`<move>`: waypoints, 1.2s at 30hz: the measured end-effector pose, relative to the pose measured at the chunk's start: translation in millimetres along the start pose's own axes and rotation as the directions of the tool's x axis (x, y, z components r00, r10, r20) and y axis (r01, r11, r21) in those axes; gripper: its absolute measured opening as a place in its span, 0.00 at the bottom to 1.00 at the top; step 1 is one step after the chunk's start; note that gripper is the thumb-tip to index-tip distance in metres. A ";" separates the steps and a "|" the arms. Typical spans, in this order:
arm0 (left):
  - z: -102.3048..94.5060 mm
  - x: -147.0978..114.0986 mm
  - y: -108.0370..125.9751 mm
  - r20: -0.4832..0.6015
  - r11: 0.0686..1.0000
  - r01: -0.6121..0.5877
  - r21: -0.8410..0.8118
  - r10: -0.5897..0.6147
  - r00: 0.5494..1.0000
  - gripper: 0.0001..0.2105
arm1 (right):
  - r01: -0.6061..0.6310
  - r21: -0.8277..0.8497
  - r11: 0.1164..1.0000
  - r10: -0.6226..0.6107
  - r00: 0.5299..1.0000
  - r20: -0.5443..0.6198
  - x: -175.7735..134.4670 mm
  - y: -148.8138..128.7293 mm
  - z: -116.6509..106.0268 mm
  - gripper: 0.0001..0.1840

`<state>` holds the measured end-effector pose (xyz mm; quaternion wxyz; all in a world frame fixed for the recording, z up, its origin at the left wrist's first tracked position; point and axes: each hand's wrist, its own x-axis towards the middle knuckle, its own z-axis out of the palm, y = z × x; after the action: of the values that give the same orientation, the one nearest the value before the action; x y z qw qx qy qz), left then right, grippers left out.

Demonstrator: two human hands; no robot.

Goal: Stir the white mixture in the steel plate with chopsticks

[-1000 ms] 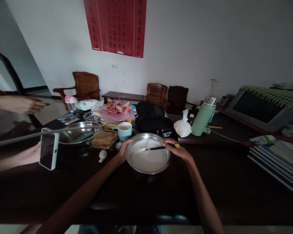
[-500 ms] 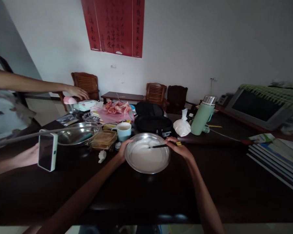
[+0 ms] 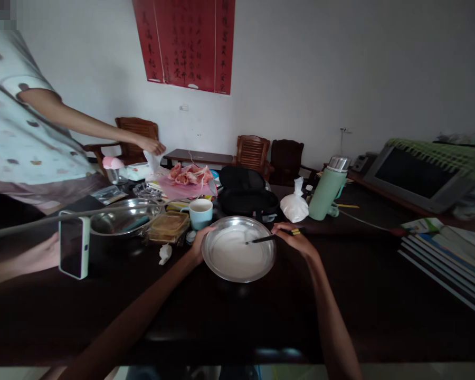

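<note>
A round metal basin [image 3: 207, 264] stands on the dark table before me, with a smooth white mixture [image 3: 235, 256] inside. My left hand [image 3: 199, 246] is closed on the basin's left rim. In my right hand [image 3: 295, 240], at the right rim, are dark chopsticks [image 3: 262, 239] with gold-coloured ends. Their tips reach into the white mixture. Beyond my left hand are a light blue mug [image 3: 201, 214] and a lidded plastic box [image 3: 169, 227]. A knotted bag of white powder [image 3: 295, 207] sits behind my right hand.
At left, another person's hand [image 3: 43, 254] is by an upright phone [image 3: 74, 247]; a person's other hand [image 3: 152, 145] holds white tissue. A metal bowl [image 3: 103, 224], a black case [image 3: 247, 200], a green thermos [image 3: 328, 192] and stacked books [image 3: 447, 264] surround the basin.
The chopstick tips have shifted slightly right and down in the mixture. The person at left has leaned in, and that hand has moved right and now lifts a white tissue.
</note>
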<state>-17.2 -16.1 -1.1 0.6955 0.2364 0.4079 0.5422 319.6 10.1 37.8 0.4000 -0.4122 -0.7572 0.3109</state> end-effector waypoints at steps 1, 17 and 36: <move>0.4 -0.5 -0.1 -0.003 1.000 -0.001 -0.009 0.001 1.000 0.06 | 0.006 0.012 1.000 -0.006 0.999 0.032 -1.0 0.1 -4.7 0.20; 11.5 -9.5 2.2 -0.046 0.999 -0.012 -0.034 0.011 0.999 0.11 | 0.045 -0.004 0.999 -0.044 0.984 0.170 -4.6 -4.5 -1.7 0.18; 4.1 -3.0 -0.3 -0.045 1.000 0.002 0.013 -0.001 0.999 0.07 | 0.052 -0.026 0.998 -0.048 0.989 0.143 -0.4 -12.7 18.7 0.18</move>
<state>-13.8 -18.6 1.8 0.6850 0.2285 0.4271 0.5441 298.8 1.2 38.7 0.3466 -0.3758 -0.7984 0.3181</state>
